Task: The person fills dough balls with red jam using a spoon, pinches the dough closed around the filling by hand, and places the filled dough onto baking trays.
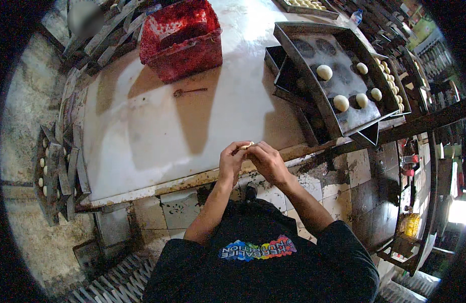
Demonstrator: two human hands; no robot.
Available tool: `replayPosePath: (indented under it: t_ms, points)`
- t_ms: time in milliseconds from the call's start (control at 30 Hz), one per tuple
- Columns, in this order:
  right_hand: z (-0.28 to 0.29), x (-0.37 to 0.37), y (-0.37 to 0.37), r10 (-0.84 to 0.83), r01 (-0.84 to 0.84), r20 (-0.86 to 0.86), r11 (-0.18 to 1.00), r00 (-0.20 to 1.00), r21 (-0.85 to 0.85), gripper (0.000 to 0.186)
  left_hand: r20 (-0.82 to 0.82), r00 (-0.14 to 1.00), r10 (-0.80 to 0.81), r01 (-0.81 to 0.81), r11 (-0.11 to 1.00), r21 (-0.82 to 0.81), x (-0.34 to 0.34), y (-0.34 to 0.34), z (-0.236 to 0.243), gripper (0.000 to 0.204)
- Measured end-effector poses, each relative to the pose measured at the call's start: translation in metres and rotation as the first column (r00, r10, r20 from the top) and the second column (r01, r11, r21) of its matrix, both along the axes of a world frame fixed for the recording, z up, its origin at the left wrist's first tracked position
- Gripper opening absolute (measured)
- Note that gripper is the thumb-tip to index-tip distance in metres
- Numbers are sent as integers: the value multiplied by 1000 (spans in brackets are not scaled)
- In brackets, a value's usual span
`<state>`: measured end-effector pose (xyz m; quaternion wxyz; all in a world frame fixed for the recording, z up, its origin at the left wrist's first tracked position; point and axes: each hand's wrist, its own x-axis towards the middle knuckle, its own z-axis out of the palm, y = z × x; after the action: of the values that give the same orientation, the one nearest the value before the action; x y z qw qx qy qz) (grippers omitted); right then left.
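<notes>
My left hand point(231, 161) and my right hand point(265, 160) meet over the near edge of the white worktable point(142, 146). Together they pinch a small pale piece of dough point(248, 145) between the fingertips. Most of the dough is hidden by the fingers. To the right, a dark metal baking tray point(298, 43) holds several round white dough balls point(324, 71), well beyond arm's length of the hands.
A red plastic tub point(181, 38) stands at the far side of the table, with a small spoon point(188, 91) lying in front of it. More stacked trays with dough sit at the right point(394, 81) and left point(53, 171). Tiled floor lies below.
</notes>
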<state>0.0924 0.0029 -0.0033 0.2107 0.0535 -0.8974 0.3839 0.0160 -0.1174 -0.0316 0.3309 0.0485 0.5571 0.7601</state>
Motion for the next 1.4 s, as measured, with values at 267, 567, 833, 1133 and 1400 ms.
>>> replayPosePath:
  t_ms: [267, 567, 833, 1133, 1400]
  points:
    - [-2, -37, -20, -288, 323, 227, 937, 930, -136, 20, -28, 992, -125, 127, 990, 65, -31, -24, 1, 25]
    - [0, -105, -78, -409, 462, 218, 812, 886, -356, 35, 25, 999, 31, -35, 984, 174, -91, -66, -10, 23]
    - [-3, -143, -118, -263, 272, 86, 955, 961, -122, 27, 94, 996, -5, -3, 996, 87, -144, -102, -9, 14]
    - [-7, -169, -108, -267, 340, 302, 913, 915, -223, 15, -161, 931, -326, 346, 931, 113, -184, -115, -14, 19]
    - [10, -183, -127, -384, 611, 509, 674, 770, -415, 14, 150, 980, -133, 87, 957, 278, -182, -118, -7, 27]
